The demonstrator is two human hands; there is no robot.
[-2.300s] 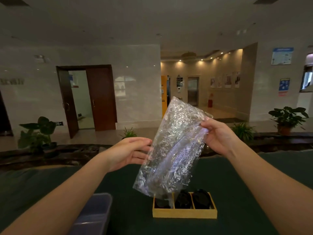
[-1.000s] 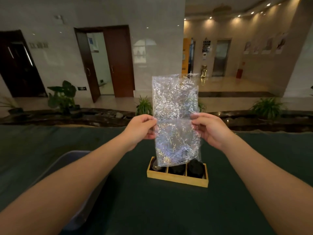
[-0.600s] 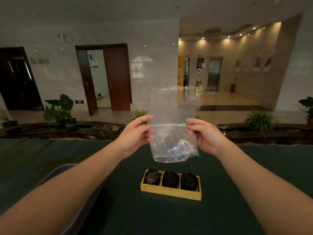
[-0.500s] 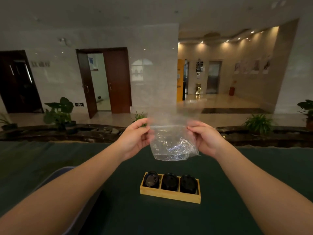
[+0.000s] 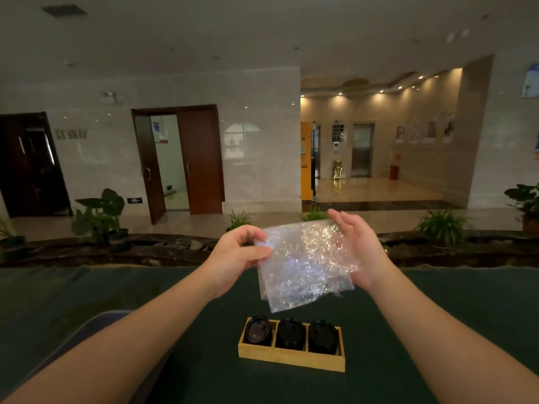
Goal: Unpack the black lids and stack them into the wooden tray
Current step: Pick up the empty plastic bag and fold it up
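A wooden tray with three compartments sits on the dark green table. Black lids stand on edge in all three compartments. Above the tray I hold a crinkled, empty clear plastic bag, folded over. My left hand pinches the bag's left edge between thumb and fingers. My right hand has its palm flat against the bag's right side, fingers spread.
A grey-blue bin stands at the lower left, partly hidden by my left forearm. The green table stretches wide on both sides. Beyond it are potted plants, a stone border and a lobby with doors.
The bag was held upright and stretched between both hands; now it is folded down to about half its height and tilted, and my right hand has opened flat against it.
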